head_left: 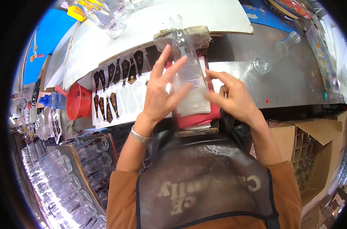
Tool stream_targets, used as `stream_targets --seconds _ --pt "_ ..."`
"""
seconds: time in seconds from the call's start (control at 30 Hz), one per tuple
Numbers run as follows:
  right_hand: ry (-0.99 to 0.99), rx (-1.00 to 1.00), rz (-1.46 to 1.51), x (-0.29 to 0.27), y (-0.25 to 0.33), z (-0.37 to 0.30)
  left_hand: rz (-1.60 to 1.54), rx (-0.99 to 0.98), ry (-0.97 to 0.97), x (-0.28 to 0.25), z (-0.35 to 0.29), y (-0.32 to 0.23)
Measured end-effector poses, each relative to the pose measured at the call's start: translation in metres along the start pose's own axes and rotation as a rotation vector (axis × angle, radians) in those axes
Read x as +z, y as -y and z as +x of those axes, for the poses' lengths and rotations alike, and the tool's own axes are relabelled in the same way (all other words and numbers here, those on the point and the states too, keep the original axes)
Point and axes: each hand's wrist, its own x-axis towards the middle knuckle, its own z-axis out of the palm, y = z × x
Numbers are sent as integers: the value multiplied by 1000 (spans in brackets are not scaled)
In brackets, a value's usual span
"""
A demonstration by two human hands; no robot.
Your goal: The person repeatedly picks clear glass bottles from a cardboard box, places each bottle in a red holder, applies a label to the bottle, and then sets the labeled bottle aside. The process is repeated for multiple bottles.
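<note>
A clear glass bottle [186, 68] lies on its back in front of me, its neck pointing away over a rolled grey towel [204, 34]. Beneath it are a white cloth [188, 110] and a red cloth [215, 113] on a wooden rest. My left hand [160, 89] hovers at the bottle's left side with fingers spread, slightly blurred. On the right side, my right hand [234, 93] has its thumb and index finger apart close to the glass; whether they touch it I cannot tell. To the left lies a sheet of dark tie-shaped labels [125, 70], some peeled off.
A red plastic scoop [78, 101] sits left of the label sheet. Another clear bottle [276, 51] lies on the metal table at right, with more bottles [108, 19] at far left. Racked bottles [62, 183] are at lower left; a divided cardboard box [314, 149] is at right.
</note>
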Motion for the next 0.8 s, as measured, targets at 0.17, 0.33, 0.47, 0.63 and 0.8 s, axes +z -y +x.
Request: stream_targets --seconds 0.17,0.33,0.47,0.63,0.8 --pt "28 63 304 3 -12 30 -247 -70 -95 5 1 8" --pt "-15 23 100 5 -6 42 -235 -114 -101 17 -6 2" --pt "-23 21 98 6 -8 42 -243 -126 -130 21 -8 1" --pt "-22 26 105 6 -8 43 -242 -136 -135 22 -8 1" --pt "-8 26 123 6 -10 44 -212 -148 -136 23 -8 0"
